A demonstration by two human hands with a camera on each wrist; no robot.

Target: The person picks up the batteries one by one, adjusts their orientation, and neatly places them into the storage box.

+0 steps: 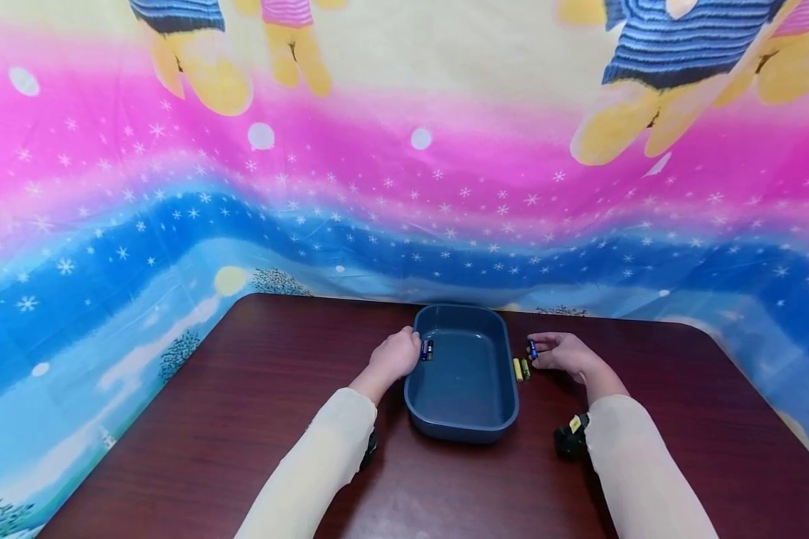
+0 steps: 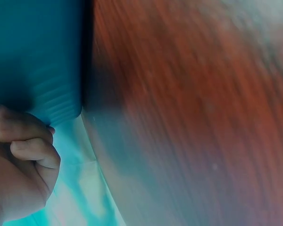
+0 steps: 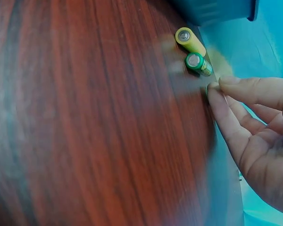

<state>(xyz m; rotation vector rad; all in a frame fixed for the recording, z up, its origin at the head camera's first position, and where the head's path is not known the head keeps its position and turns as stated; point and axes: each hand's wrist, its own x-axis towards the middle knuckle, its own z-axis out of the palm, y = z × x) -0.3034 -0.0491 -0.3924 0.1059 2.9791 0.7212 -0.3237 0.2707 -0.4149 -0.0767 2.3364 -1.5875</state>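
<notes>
A dark blue-grey plastic basin (image 1: 461,432) stands on the table, its long sides running away from me. My left hand (image 1: 396,353) grips the basin's left rim; its curled fingers (image 2: 35,153) show against the wall in the left wrist view. Just inside that rim lie two small dark batteries (image 1: 430,350). To the right of the basin, my right hand (image 1: 565,353) pinches a blue battery (image 1: 533,349) between thumb and fingertips. Beside it on the table lie a yellow battery (image 3: 190,41) and a green battery (image 3: 198,64), next to each other. The right wrist view mostly hides the pinched battery.
The dark red-brown wooden table (image 1: 276,419) ends close behind the basin. A printed cloth (image 1: 377,195) with snowflakes and cartoon figures hangs behind and around it. A black wrist device (image 1: 571,436) sits under the right sleeve.
</notes>
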